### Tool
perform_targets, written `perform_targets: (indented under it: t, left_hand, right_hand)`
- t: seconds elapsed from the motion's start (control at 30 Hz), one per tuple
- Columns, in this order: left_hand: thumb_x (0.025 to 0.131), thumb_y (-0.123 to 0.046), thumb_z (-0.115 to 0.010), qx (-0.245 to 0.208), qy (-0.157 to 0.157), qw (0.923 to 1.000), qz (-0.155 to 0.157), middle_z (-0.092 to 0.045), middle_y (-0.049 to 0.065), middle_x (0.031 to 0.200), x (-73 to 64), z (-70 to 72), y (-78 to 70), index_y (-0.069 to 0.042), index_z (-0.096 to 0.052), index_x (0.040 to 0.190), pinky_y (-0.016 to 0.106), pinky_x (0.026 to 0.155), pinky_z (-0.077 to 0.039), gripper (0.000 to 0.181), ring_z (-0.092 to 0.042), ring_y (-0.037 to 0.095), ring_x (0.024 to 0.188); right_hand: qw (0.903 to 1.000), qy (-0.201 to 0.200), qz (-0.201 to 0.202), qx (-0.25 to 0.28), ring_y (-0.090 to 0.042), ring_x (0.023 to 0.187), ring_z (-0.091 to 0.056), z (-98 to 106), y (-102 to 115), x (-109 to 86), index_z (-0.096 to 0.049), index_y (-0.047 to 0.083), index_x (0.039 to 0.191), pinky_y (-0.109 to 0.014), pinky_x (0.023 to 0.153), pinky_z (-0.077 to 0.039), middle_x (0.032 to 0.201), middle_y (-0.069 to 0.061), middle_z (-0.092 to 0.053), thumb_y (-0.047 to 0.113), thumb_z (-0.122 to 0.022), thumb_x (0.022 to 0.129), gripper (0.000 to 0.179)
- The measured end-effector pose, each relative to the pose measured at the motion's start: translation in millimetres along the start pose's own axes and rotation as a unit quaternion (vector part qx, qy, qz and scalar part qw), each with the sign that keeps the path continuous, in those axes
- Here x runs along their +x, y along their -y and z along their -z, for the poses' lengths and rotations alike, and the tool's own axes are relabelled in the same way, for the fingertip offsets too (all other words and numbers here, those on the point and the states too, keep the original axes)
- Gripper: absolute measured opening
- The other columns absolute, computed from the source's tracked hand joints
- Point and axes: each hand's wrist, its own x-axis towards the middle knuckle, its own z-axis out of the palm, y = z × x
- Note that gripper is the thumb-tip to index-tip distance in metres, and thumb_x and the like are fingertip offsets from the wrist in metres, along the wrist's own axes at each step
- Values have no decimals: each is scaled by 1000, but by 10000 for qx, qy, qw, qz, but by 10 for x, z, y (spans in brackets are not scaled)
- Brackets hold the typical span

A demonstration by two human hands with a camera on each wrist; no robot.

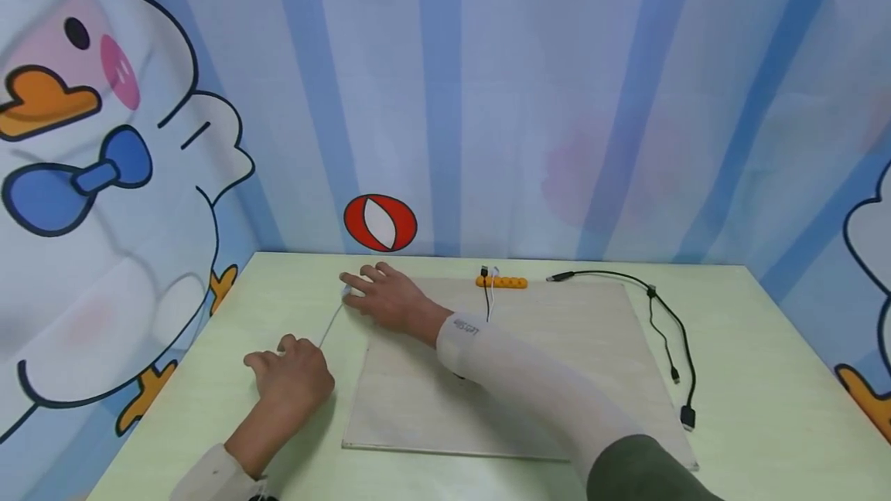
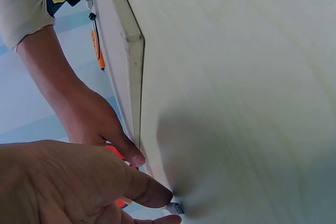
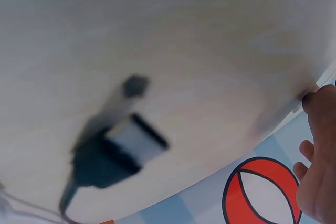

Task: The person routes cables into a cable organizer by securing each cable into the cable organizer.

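A thin white cable [image 1: 331,325] stretches between the two hands over the left part of the table. My left hand [image 1: 292,377] pinches a small metal-tipped plug [image 2: 175,208] between thumb and finger, seen at the bottom of the left wrist view. Farther back, my right hand [image 1: 386,300] holds the cable's other end, a white piece [image 1: 346,290] mostly covered by the fingers. In the right wrist view the right hand [image 3: 323,145] shows only at the right edge. Behind it in the left wrist view, the right hand [image 2: 97,116] appears beyond the left one.
A pale board [image 1: 557,346] lies mid-table under the right forearm. At its back edge sits an orange cable holder [image 1: 511,283] carrying a black and a white cable. A black branched cable [image 1: 678,323] curves along the right. A black USB plug [image 3: 115,156] looms blurred in the right wrist view.
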Motion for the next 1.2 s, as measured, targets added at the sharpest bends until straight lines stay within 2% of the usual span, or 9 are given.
perform_targets:
  t: [0.17,0.43,0.67,0.87,1.03,1.2]
  left_hand:
    - [107,-14,-58,99,-39,9999,25,-59,40,120,8,-12,10,23,-62,119,90,114,-34,40,-57,82,120]
    - [106,-14,-60,151,-104,9998,-30,-61,35,111,-7,-39,6,21,-64,115,89,113,-35,36,-60,80,116]
    - [107,-12,-59,51,7,10000,-67,-58,36,112,-23,-28,19,19,-63,112,90,114,-32,32,-55,83,119]
    - [107,-11,-59,-74,-114,9997,-184,-57,35,113,-38,-28,24,17,-60,112,90,115,-31,28,-52,85,119]
    - [107,-11,-62,-20,-137,9997,-218,-57,35,112,-40,-38,18,18,-60,115,90,115,-32,30,-53,85,120]
    - [106,-10,-62,61,-66,9997,-205,-57,35,112,-62,-15,14,18,-61,114,91,114,-32,30,-50,86,122]
  right_hand:
    - [9999,-3,-25,97,-22,165,-44,19,42,38,-44,40,173,-41,138,-37,189,7,-29,36,-52,121,53]
    - [9993,39,-114,356,-23,163,-45,7,58,81,-60,37,162,-42,137,-38,188,5,-30,29,-50,122,42]
    - [9964,-36,-332,781,-23,157,-50,-16,-55,103,-70,40,151,-40,131,-43,183,4,-39,31,-62,118,35]
    - [9952,-271,-270,897,-20,150,-56,-31,-96,103,-79,37,138,-37,124,-48,176,5,-50,28,-60,119,29]
    - [9942,-392,-191,984,-20,147,-59,-38,-85,77,-80,35,138,-37,123,-48,173,3,-54,24,-62,118,29]
    - [9964,-444,-49,717,-19,146,-60,-70,-71,51,-73,36,145,-37,123,-48,174,3,-52,15,-61,117,37]
